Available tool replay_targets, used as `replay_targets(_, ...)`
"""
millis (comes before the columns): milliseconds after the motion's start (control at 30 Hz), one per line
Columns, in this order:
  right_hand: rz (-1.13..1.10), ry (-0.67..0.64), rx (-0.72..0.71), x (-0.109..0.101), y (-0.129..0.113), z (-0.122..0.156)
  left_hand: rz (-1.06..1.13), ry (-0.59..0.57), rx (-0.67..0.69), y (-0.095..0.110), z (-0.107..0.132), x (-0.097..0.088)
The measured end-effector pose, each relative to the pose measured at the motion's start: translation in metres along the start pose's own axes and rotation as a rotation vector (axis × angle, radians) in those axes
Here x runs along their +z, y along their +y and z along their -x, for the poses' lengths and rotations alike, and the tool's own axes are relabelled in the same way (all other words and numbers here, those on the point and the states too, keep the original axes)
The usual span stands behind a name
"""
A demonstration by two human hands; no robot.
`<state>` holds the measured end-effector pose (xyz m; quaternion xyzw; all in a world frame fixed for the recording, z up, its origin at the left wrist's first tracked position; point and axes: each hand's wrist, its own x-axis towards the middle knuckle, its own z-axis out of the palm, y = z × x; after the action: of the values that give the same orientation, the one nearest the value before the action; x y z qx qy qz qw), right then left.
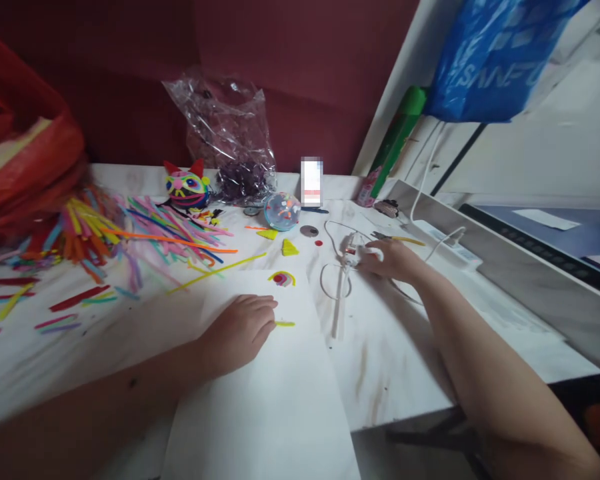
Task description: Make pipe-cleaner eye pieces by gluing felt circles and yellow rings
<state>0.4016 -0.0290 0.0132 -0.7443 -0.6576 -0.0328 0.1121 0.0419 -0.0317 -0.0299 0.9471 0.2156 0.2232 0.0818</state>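
My left hand [243,330] lies palm down on a white sheet of paper [265,413], its fingers stretched forward. A short yellow-green fuzzy strip [285,324] rests on the paper by its thumb side. Just beyond the fingertips sits a small eye-shaped piece [283,279] in red, pink, grey and yellow. On the right, my right hand [387,260] is closed around the handle side of a clear and white hot glue gun [351,248]. A pale glue stick [339,313] sticks out of its back toward me. Some right fingers are hidden behind the gun.
Coloured pipe cleaners [165,230] spread across the left, near a red bag [25,147]. Behind stand a colourful cat-face ball [186,187], a clear bag [235,140] and a transparent ball [281,211]. Yellow-handled pliers [405,240] and a power strip [447,243] lie right.
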Motion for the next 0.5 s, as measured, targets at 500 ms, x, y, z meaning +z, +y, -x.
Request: replay_targets(500, -0.716, 0.045, -0.632, 0.023, -0.132, 0.068, 0.413, 0.204, -0.245, -0.001, -0.01, -0.007)
